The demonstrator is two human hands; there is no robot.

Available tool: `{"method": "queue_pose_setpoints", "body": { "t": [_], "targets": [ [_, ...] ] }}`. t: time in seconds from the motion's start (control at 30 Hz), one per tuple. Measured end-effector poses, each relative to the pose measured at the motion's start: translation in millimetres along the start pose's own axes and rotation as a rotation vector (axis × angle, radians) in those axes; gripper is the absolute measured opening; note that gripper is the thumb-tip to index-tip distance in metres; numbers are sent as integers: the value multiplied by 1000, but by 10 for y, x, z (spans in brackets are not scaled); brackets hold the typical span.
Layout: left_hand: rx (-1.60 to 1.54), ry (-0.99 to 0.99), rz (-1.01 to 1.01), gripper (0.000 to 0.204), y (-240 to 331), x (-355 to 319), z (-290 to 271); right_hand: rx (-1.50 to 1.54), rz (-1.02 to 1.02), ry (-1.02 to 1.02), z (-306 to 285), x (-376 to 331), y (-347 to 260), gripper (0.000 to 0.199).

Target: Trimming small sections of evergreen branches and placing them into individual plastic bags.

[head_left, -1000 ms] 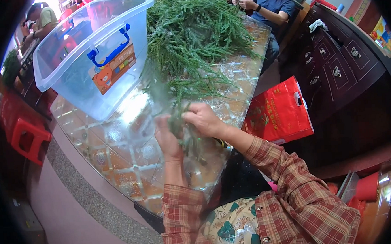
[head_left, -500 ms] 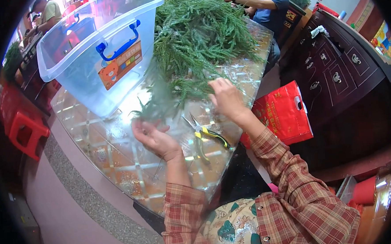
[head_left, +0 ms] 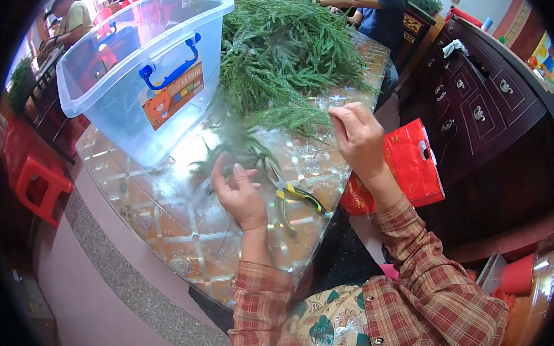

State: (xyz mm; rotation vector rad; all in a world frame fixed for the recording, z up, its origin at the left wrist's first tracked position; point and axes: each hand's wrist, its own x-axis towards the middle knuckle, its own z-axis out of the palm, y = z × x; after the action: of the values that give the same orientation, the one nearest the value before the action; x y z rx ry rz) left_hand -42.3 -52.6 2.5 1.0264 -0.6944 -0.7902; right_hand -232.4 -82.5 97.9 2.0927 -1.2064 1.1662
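My right hand [head_left: 358, 136] is closed in a pinch on the stem end of a green artificial pine sprig [head_left: 293, 118], whose needles stretch left over the table. My left hand [head_left: 239, 192] is open, its fingers apart, beside a smaller, partly blurred bunch of green sprigs [head_left: 229, 152]. Whether it touches that bunch I cannot tell. Between my hands lies a pair of yellow-and-black pliers [head_left: 290, 191], jaws apart and pointing away from me. Beyond them rises a large heap of green pine sprigs [head_left: 289, 47].
A clear plastic bin [head_left: 114, 112] with blue handles stands at the table's left. A red bag [head_left: 408, 166] is at the right edge, near a dark drawer cabinet [head_left: 473, 94]. A red stool [head_left: 36, 185] is at left. One person [head_left: 378, 17] sits beyond the heap; another [head_left: 72, 21] is far left.
My right hand has moved right, drawing a sprig away from the heap. My left hand has shifted slightly right and turned, with its fingers raised. The pliers lie in place.
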Motion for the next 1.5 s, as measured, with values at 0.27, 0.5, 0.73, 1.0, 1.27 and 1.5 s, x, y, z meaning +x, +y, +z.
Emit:
{"method": "queue_pose_setpoints", "body": {
  "t": [0.27,0.5,0.73,1.0,1.27,1.5],
  "targets": [
    [115,16,252,34,85,-43,57,271,349,-26,-64,-206,17,10],
    [-142,-264,-150,31,41,-73,78,534,437,-328,7,-455,-357,12],
    [-21,-208,-87,30,-99,-31,40,492,291,-479,45,-675,-482,10],
    [-218,-30,-219,25,-90,21,-9,396,225,-323,-160,-537,-597,14],
    [-364,110,-241,24,-29,89,-42,355,-281,-384,-355,-770,-622,21],
    [-343,-128,-364,23,-38,20,-31,558,270,-339,19,-799,-628,27]
  ]
}}
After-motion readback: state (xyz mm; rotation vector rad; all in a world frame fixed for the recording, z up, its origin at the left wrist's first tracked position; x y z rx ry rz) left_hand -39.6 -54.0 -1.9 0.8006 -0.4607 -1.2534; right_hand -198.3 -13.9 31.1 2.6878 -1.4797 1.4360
